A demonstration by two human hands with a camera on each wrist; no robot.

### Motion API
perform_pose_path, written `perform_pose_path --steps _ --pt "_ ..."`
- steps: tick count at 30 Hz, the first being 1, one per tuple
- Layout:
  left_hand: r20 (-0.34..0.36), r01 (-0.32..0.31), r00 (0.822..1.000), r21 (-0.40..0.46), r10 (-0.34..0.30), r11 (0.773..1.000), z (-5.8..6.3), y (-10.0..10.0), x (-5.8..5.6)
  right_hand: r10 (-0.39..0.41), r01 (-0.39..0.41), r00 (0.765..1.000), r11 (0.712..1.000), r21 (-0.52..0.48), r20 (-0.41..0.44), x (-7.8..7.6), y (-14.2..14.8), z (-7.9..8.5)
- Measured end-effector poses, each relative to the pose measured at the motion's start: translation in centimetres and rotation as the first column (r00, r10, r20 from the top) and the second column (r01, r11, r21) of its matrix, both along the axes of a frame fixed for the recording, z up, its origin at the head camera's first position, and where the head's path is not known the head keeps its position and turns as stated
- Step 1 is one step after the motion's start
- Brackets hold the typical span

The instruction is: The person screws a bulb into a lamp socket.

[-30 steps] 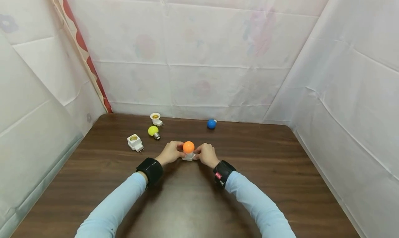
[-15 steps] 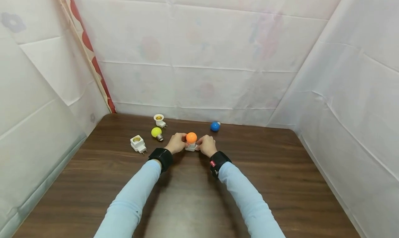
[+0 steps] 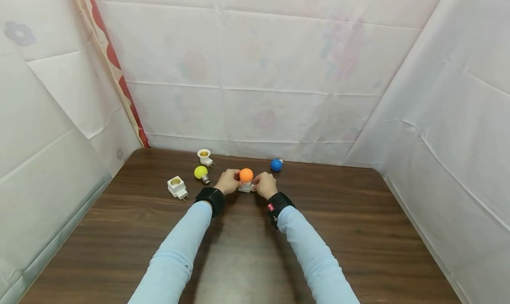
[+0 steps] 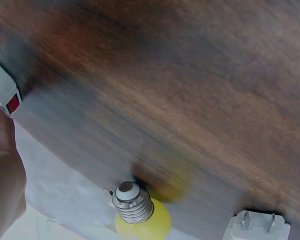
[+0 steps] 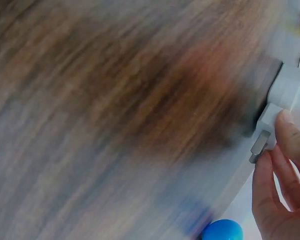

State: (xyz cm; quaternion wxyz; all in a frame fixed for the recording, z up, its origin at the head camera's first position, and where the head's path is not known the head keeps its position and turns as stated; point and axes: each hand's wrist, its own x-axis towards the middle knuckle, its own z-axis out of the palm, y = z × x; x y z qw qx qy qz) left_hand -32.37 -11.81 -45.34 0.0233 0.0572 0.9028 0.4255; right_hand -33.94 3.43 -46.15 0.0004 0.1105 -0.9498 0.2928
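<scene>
An orange light bulb (image 3: 246, 175) stands upright in a white plug-in lamp socket (image 3: 245, 188) near the middle of the table. My left hand (image 3: 228, 182) holds the bulb from the left, its thumb low by the socket's rim. In the left wrist view that thumb (image 4: 3, 132) lies beside the socket's red switch (image 4: 13, 103). From the right, my right hand (image 3: 265, 186) pinches the socket's plug end. The right wrist view shows a flat metal prong (image 5: 260, 143) by its fingertips. The contact of the left fingers behind the bulb is hidden.
Left of the hands lie a yellow bulb (image 3: 201, 172), a round-rimmed white socket (image 3: 204, 156) and a square white socket (image 3: 177, 187). A blue bulb (image 3: 276, 165) lies behind the right hand. White sheeting (image 3: 247, 74) hangs along the back and sides of the brown table (image 3: 338, 233).
Both hands have moved away from me toward the back of the table, with the orange bulb and its socket. The head view has shifted slightly; the other bulbs and sockets stay put.
</scene>
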Motion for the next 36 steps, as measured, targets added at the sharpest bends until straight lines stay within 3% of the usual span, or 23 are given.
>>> perform_pose_path --steps 11,15,18,23,26,28,31,33,36 --pt "0.009 -0.017 1.000 0.046 0.017 0.999 -0.3 0.1 0.1 0.047 -0.047 0.999 0.999 -0.007 -0.002 0.0 0.3 -0.4" --pt "0.017 -0.013 1.000 0.055 0.012 0.998 -0.1 0.1 0.6 0.033 -0.033 0.999 0.999 -0.032 -0.017 0.7 0.8 -0.3" --pt "0.032 -0.004 0.999 0.027 0.003 1.000 0.5 -0.7 1.5 0.007 -0.011 0.997 0.998 -0.061 -0.072 1.8 0.9 0.2" --pt "0.013 0.078 0.997 -0.022 -0.077 0.997 2.4 -3.6 4.4 0.048 -0.067 0.983 0.993 -0.102 -0.179 3.9 0.5 1.5" --pt "-0.102 0.079 0.991 -0.028 -0.082 0.996 3.5 -6.2 6.0 0.132 -0.152 0.970 0.985 -0.087 -0.202 4.6 -0.4 2.2" --pt "-0.198 0.021 0.980 -0.040 -0.028 0.999 3.9 -8.3 6.6 0.185 -0.203 0.963 0.976 -0.075 -0.194 4.8 -1.4 2.4" --pt "-0.269 -0.086 0.961 -0.061 0.067 0.994 4.2 -11.4 6.7 0.258 -0.271 0.953 0.960 -0.070 -0.156 4.8 -3.1 2.5" --pt "-0.252 -0.130 0.962 -0.096 0.103 0.987 4.0 -13.4 6.4 0.302 -0.311 0.947 0.947 -0.077 -0.110 4.8 -4.2 2.3" --pt "-0.164 -0.087 0.985 -0.150 0.062 0.985 3.2 -15.6 5.4 0.352 -0.355 0.935 0.932 -0.070 -0.053 4.6 -5.8 1.8"
